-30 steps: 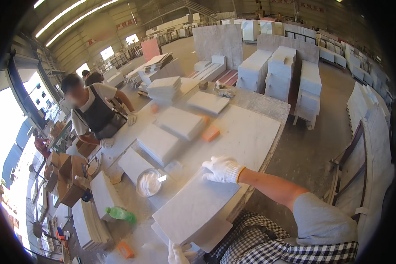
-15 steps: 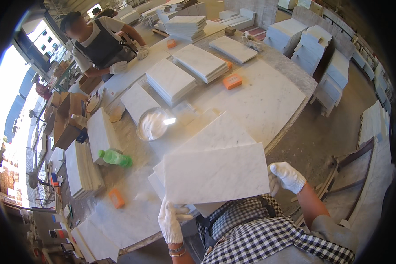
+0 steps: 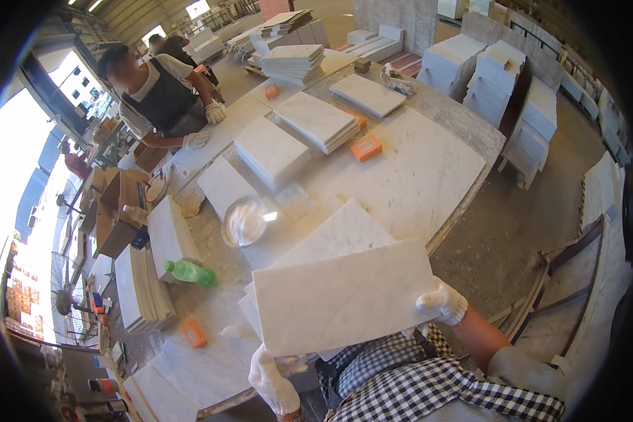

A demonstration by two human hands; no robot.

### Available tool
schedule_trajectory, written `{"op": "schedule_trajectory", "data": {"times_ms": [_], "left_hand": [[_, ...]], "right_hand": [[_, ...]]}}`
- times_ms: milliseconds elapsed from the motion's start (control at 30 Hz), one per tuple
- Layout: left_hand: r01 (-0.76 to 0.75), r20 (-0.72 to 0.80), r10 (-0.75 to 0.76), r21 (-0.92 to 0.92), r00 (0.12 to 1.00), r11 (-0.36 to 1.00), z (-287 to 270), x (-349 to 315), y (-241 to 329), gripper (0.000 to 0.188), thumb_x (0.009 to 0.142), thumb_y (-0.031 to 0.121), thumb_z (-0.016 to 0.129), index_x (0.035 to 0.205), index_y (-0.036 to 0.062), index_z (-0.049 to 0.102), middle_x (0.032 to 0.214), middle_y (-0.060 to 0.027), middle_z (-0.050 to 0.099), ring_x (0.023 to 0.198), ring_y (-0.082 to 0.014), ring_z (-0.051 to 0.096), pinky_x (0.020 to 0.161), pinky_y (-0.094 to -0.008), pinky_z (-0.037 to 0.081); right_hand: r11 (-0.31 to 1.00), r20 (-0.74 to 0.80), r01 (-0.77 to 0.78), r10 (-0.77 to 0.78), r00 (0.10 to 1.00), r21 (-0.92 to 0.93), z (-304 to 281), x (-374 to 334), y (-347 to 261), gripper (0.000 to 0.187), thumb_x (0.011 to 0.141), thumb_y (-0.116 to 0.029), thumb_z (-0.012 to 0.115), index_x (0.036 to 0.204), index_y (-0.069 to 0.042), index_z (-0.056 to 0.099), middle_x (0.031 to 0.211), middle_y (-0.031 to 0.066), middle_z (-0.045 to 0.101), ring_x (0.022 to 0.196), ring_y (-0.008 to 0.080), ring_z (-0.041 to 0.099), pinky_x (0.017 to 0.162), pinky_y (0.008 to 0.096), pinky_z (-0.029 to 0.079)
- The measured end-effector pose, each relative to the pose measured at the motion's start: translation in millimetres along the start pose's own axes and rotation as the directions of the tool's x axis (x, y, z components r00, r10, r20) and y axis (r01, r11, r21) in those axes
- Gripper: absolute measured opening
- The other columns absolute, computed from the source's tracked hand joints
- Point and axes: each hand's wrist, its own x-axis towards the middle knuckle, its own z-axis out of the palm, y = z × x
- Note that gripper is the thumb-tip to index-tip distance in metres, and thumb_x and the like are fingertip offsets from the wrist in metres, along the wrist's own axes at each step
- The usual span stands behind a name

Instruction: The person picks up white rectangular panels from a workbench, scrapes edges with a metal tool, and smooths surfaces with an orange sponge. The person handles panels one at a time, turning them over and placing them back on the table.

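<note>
The left hand (image 3: 274,380), in a white knit glove, grips the near left corner of a veined marble slab (image 3: 344,295), part of its fingers just below the near edge. The right hand (image 3: 442,302), gloved alike, clasps the near right corner with the thumb over the top face; its other fingers are mostly hidden underneath. The slab lies between the hands, in front of the checked apron (image 3: 415,383), over the near side of the worktable (image 3: 464,116). Whether its underside rests on anything cannot be told.

The step in hand looks like two-handed handling of this slab, with its broad face turned up toward the wearer. From this pose, any move calls for an even hold at both corners, level support and care for the edges against the lower slab (image 3: 352,225), which shows beyond the far edge, set at another angle.

Farther left stand a round bowl (image 3: 245,224) of pale material and, nearer, a green plastic bottle (image 3: 190,273) lying on its side. An orange block (image 3: 193,333) lies near left, another beyond the bowl, to the right. Stacked marble tiles (image 3: 271,153) sit past the bowl. At the far left, a co-worker (image 3: 165,98) in a dark apron rests gloved hands at the table.
</note>
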Motion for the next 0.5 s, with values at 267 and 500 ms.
{"op": "schedule_trajectory", "data": {"times_ms": [267, 500], "left_hand": [[-0.445, 0.282, 0.361, 0.343, 0.889, 0.828, 58, 32, 16, 0.051, 0.107, 0.036, 0.056, 0.14, -0.0026, 0.057, 0.111, -0.0185, 0.075, 0.093, -0.026, 0.073, 0.086, -0.0413, 0.057], [-0.637, 0.505, 0.454, 0.744, 0.735, 0.203, 83, 60, -16, 0.062, 0.096, 0.029, 0.072, 0.147, -0.002, 0.054, 0.145, -0.0281, 0.057, 0.134, -0.0447, 0.052, 0.115, -0.053, 0.039]], "right_hand": [[0.94, -0.116, 0.3, -0.284, 0.952, 0.163, -39, 1, -36, 0.062, 0.088, -0.029, 0.078, 0.126, 0.016, 0.056, 0.092, 0.0299, 0.073, 0.072, 0.0376, 0.076, 0.044, 0.0351, 0.062], [0.85, -0.265, 0.508, -0.463, 0.846, 0.137, -120, 55, -82, 0.054, 0.094, -0.032, 0.074, 0.123, 0.012, 0.06, 0.099, 0.0282, 0.073, 0.082, 0.0398, 0.076, 0.05, 0.037, 0.064]]}}
